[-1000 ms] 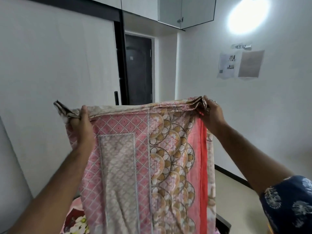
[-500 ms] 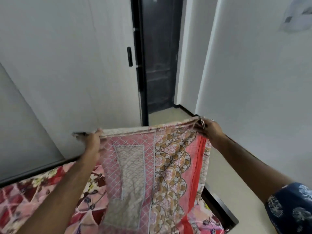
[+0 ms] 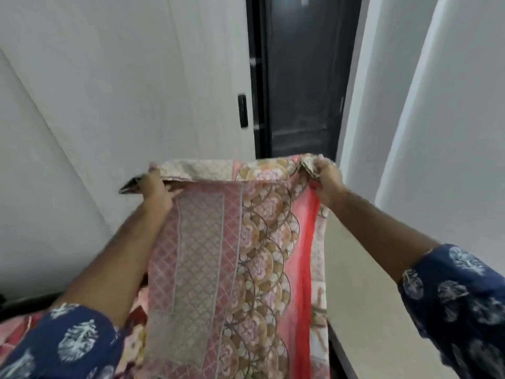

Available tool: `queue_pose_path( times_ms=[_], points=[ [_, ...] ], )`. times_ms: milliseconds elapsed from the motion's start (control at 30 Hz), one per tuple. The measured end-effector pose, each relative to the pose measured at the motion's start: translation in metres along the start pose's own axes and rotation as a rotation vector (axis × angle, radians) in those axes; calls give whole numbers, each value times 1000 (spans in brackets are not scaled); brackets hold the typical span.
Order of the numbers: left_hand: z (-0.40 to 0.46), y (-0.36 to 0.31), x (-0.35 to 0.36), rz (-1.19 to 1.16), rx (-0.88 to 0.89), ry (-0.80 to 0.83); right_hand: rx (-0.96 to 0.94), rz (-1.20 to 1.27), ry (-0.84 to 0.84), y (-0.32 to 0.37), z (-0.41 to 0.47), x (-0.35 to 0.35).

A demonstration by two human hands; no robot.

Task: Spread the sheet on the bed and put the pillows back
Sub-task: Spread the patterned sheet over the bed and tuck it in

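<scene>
Near, blue printed sleeves reach out. The folded pink patterned cotton sheet hangs between them, its top edge pinched by the left hand and right hand, before a far dark door.

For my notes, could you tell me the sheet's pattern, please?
The sheet is pink lattice with tan-and-pink scalloped medallions and a red stripe; the head view shows it.

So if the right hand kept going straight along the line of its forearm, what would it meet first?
Probably the dark door in the recess ahead. The right hand, gripping the pink patterned sheet, points up and slightly left toward it, with nothing visible between; depth is unclear.
</scene>
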State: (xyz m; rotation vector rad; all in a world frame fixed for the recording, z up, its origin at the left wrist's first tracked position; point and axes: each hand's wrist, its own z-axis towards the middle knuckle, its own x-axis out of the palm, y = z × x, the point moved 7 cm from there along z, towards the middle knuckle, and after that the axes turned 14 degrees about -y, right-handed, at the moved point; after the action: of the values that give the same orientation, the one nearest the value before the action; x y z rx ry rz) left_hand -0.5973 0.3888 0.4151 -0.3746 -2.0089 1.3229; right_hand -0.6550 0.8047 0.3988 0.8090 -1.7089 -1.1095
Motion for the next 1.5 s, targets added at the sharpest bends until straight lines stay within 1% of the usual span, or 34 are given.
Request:
queue_pose_path(
  times_ms=[67, 133, 200, 267, 333, 400, 500, 567, 633, 733, 833, 900, 1000, 1133, 1233, 1300, 1433, 1500],
  points=[
    [3, -70, 49, -107, 106, 41, -110, 151, 83, 84, 10, 51],
    [8, -137, 85, -236, 221, 98, -206, 223, 134, 162, 16, 83],
    [6, -196, 113, -323, 340, 161, -274, 286, 168, 225, 15, 100],
    [18, -237, 131, -338, 425, 178, -318, 354, 216, 270, 0, 104],
    [17, -260, 148, -322, 470, 232, -347, 402, 270, 302, -15, 100],
    [-9, -265, 161, -305, 480, 309, -350, 414, 301, 318, -16, 91],
    [-24, -243, 163, -285, 475, 324, -330, 358, 285, 314, -3, 67],
    [-31, -213, 148, -265, 457, 290, -344, 266, 215, 299, 7, 43],
    [-55, -170, 125, -220, 429, 213, -330, 175, 174, 275, 13, 12],
    [-105, -95, 82, -174, 393, 110, -229, 65, 122, 224, 13, -43],
    [-153, 4, 39, -119, 331, 126, -97, -9, 54, 152, 10, -122],
    [-180, 75, -4, -38, 264, 96, -6, -48, 3, 99, 1, -181],
    [-218, 182, -74, 92, 117, 35, 131, -99, -19, 18, -24, -269],
    [-281, 292, -154, 250, -18, -45, 311, -249, -112, -83, -67, -386],
    [-334, 348, -207, 342, -124, -205, 453, -448, -154, -160, -113, -465],
    [-366, 379, -241, 396, -188, -284, 528, -497, -203, -201, -141, -511],
    [-410, 421, -303, 493, -242, -357, 608, -463, -288, -248, -178, -564],
    [-436, 424, -307, 511, -212, -340, 615, -419, -312, -251, -181, -580]
  ],
)
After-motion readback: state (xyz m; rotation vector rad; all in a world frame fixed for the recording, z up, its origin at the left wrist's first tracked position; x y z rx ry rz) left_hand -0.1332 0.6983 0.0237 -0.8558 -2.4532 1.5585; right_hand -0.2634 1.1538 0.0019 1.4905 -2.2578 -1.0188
